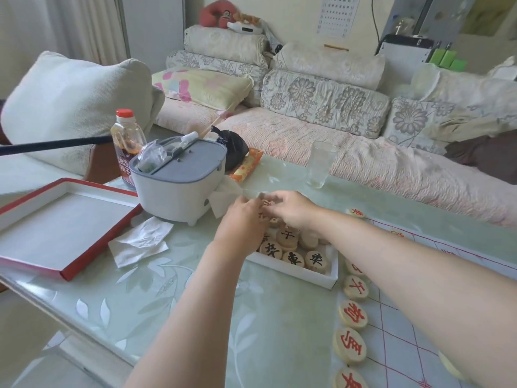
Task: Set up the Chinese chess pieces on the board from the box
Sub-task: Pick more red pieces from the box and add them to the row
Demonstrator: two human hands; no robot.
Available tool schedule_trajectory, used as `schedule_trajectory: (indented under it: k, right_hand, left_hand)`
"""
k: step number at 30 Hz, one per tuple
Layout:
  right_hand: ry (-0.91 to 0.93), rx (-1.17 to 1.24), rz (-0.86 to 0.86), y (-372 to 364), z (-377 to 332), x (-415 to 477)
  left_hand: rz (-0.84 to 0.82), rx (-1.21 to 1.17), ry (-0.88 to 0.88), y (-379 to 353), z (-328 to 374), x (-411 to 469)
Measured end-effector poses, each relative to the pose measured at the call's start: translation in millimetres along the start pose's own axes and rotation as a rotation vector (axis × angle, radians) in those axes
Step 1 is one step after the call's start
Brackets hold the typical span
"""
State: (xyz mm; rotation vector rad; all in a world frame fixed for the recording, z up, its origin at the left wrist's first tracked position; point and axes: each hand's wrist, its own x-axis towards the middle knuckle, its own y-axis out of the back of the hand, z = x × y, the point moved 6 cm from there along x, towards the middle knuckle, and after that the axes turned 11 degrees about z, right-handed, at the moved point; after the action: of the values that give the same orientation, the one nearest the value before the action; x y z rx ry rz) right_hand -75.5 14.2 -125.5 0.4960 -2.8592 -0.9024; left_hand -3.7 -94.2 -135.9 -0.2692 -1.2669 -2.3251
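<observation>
Green table (279, 317): above the box (307, 276), a red piece (267, 203) is being pinched by right hand (291, 210) fingers; left hand (242, 225) fingers hidden, state untellable. Crowded hands risk piled pieces (291, 247) being knocked out.

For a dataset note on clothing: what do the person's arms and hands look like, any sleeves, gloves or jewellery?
Both arms are bare right to the frame edge, with no sleeves in view. The left hand and right hand are ungloved. No watch, bracelet or ring shows, though the fingers are partly hidden and blurred.
</observation>
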Motion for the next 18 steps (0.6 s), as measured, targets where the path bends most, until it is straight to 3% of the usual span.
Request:
schedule_trajectory:
  k: [6,18]
  right_hand:
    - [0.099,-0.562,0.126,6,12,20]
    - [0.078,-0.822,0.173,-22,10,43]
  left_hand:
    - [-0.023,0.072,0.05,7,-19,-2]
    - [-0.035,-0.037,0.077,11,-21,0]
